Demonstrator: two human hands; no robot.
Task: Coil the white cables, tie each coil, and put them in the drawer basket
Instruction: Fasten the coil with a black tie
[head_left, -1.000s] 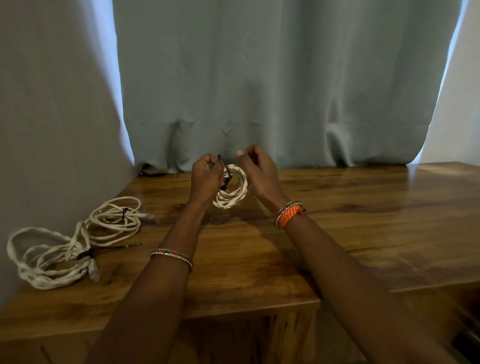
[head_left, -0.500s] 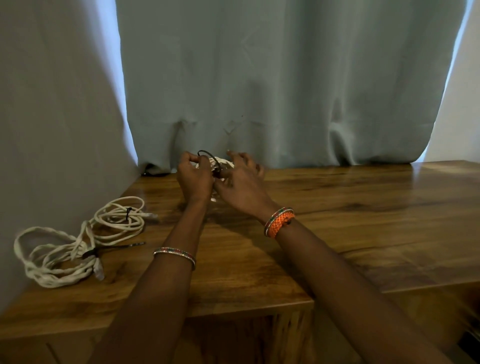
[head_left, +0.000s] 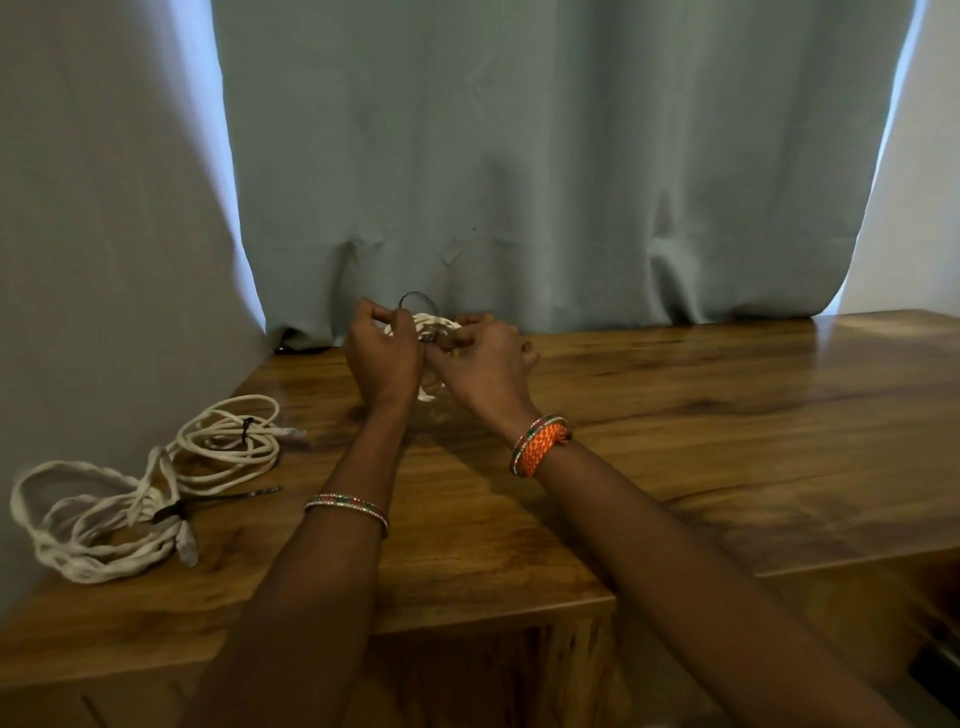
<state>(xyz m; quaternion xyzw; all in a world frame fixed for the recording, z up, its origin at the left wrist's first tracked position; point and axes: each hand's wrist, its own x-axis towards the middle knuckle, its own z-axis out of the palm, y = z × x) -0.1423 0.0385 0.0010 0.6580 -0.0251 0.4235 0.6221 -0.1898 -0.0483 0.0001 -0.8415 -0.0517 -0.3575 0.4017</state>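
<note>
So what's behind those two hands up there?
A small coil of white cable with a thin black tie looping above it, held between the left hand and right hand. Most of the coil is covered, so whether the tie is fastened can't be seen.

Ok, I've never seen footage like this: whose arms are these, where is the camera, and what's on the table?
The camera sits on a person's head, looking forward and down, so the arms are that person's own. The left hand and right hand together hold a small white cable coil, with a dark tie looping above it. On the wooden table, far left, lie two more white coils: a far coil and a near coil, each with a dark tie. No drawer basket shows.
</note>
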